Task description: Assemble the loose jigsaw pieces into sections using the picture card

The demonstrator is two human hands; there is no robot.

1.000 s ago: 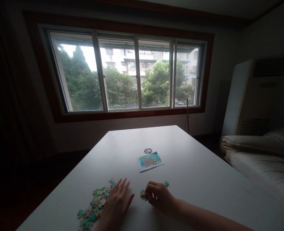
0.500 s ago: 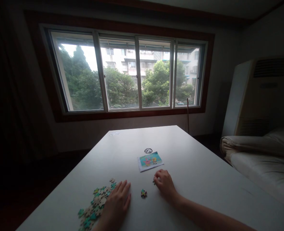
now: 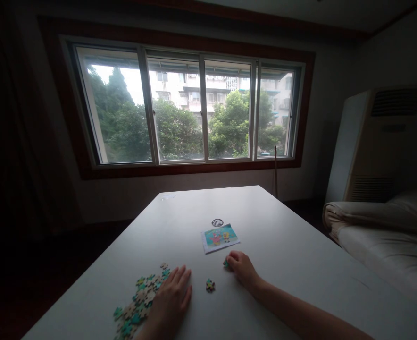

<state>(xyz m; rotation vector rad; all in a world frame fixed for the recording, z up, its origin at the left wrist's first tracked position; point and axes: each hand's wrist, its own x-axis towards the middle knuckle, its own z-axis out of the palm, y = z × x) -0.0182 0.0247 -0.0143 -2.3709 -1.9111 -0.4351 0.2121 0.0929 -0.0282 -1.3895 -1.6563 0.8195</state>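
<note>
My left hand (image 3: 169, 300) lies flat on the white table (image 3: 293, 264), fingers stretched out, its edge against a heap of loose jigsaw pieces (image 3: 139, 300). My right hand (image 3: 242, 268) is curled with its fingertips pinched on a small teal jigsaw piece (image 3: 226, 263), just below the picture card (image 3: 220, 237). A single joined bit of puzzle (image 3: 210, 284) sits on the table between the two hands, touched by neither.
A small dark round object (image 3: 217, 222) lies beyond the card. A sofa or bed with pale bedding (image 3: 381, 226) stands to the right, a tall air-conditioning unit (image 3: 374, 141) behind it. A wide window (image 3: 190, 106) fills the far wall.
My right hand let go of the joined bit, which stays on the table, and moved up and right towards the card with a teal piece in its fingers. The left hand barely moved.
</note>
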